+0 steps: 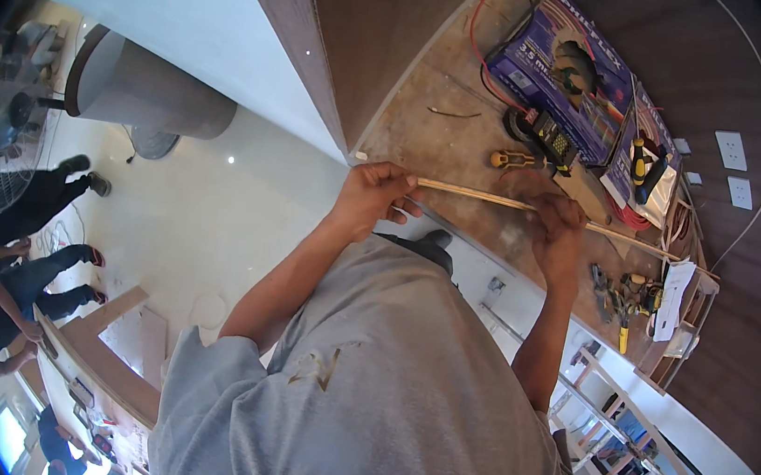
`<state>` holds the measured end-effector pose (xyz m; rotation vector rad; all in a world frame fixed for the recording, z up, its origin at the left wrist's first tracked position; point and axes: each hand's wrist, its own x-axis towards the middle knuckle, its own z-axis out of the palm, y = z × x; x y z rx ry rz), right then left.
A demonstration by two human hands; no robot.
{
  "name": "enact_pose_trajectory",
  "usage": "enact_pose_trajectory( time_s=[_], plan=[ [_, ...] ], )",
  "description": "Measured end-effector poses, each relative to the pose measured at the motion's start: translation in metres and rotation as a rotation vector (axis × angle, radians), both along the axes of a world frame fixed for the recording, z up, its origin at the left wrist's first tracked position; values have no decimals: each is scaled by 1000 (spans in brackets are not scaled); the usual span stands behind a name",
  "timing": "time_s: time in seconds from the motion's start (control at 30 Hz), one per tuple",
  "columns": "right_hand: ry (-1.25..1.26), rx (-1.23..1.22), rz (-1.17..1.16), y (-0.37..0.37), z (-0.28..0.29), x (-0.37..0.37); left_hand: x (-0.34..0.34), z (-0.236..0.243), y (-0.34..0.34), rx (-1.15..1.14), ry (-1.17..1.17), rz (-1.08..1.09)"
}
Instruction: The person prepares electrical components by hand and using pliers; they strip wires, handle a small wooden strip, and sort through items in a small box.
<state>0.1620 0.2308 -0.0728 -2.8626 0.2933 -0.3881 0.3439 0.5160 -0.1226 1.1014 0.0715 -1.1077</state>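
Observation:
A long, thin wooden strip [475,194] stretches across in front of my body, over the brown worktop [451,156]. Its left end is pinched between the fingers of my left hand [368,202]. Farther along it, my right hand [556,225] is closed around the strip, which runs on past that hand to the right. Beyond my right hand lie a yellow-handled tool [509,160] and a black-and-yellow meter-like device [553,143]. Pliers [599,292] and other hand tools rest to the right of my right wrist.
Purple boxes [564,71] and wires occupy the worktop's far side, near wall sockets [731,151]. A dark panel [377,21] rises ahead. A ladder [612,433] stands at lower right. A grey cylinder [158,90], a fan [0,180] and several people [12,299] are at left.

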Motion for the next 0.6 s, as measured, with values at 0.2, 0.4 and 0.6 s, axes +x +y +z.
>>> enact_pose_trajectory(
  time_s=[0.2,0.4,0.6],
  plan=[
    [4,-31,-37,7,1,3,6,0,-5,8,-24,-10],
    [-34,-21,-45,5,-5,4,9,-5,-11,8,-53,7],
    [-40,-30,-43,5,-8,7,9,-12,-12,12,-43,31]
  ],
)
